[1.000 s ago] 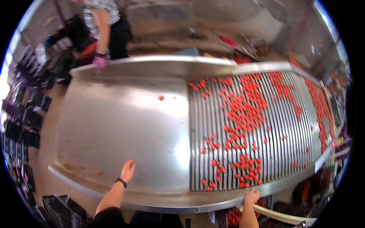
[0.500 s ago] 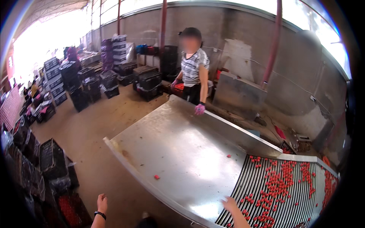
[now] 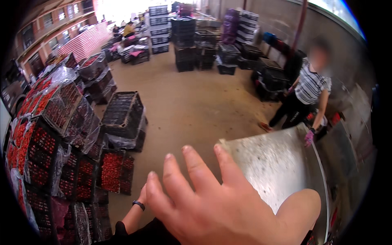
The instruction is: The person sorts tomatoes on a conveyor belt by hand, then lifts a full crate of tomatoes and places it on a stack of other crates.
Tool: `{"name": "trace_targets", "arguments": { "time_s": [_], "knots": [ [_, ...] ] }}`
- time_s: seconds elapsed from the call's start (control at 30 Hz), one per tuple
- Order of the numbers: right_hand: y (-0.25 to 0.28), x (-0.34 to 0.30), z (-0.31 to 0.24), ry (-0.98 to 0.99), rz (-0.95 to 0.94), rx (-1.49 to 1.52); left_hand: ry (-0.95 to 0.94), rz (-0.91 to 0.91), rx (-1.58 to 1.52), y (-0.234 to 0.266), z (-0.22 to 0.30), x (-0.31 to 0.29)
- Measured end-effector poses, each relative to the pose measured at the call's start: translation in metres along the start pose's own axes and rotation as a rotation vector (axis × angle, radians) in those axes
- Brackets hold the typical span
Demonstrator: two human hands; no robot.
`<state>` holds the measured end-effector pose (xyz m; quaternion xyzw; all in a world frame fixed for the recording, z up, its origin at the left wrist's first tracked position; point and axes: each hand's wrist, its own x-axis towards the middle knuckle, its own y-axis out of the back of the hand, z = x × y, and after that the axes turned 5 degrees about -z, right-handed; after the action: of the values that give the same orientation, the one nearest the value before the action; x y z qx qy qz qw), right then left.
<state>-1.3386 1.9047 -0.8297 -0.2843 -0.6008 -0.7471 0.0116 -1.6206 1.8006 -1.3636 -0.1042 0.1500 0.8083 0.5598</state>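
My right hand (image 3: 220,204) is raised close to the view and fills the lower middle. Its fingers are spread, its thumb stands out to the right, and it holds nothing. Behind it, at lower left, my left hand (image 3: 143,193) shows only in part beyond a wrist with a black band (image 3: 139,204); its fingers are hidden. Past my right hand lies a metal sorting table (image 3: 267,163) with a raised side and small dark specks on it. My right hand covers part of that table, and neither hand is seen touching it.
At left stand stacked black crates (image 3: 41,179) of small red fruit, some wrapped in plastic. Nearer the middle is a crate stack (image 3: 122,112) beside an open crate of red fruit (image 3: 112,171). A co-worker (image 3: 312,87) with pink gloves stands at the table's far end. More crates (image 3: 185,43) stand behind.
The view has swung left, so the rollers with red fruit are out of sight and the crates at left show more. My right hand has come up close to the view.
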Motion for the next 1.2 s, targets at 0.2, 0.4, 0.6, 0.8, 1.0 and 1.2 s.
{"name": "trace_targets", "arguments": {
  "time_s": [0.2,0.4,0.6,0.8,1.0,1.2],
  "knots": [
    [-0.054,0.136,0.057,0.196,-0.155,0.106,0.057,0.070,-0.035,0.059,0.058,0.097],
    [-0.116,0.233,0.137,0.313,-0.093,0.113,0.079,0.153,-0.086,0.081,0.101,0.209],
    [-0.238,0.357,0.233,0.439,-0.314,0.085,0.131,0.390,-0.226,0.116,0.122,0.292],
    [-0.511,0.436,0.356,0.465,-1.055,0.447,0.291,0.571,-0.395,0.116,0.144,0.368],
    [-0.772,0.477,0.434,0.267,-1.161,0.594,0.388,0.906,-0.705,0.164,0.105,0.492],
    [-0.950,0.451,0.543,-0.423,-1.421,0.807,0.251,1.077,-0.735,0.264,0.148,0.639]
  ]
}}
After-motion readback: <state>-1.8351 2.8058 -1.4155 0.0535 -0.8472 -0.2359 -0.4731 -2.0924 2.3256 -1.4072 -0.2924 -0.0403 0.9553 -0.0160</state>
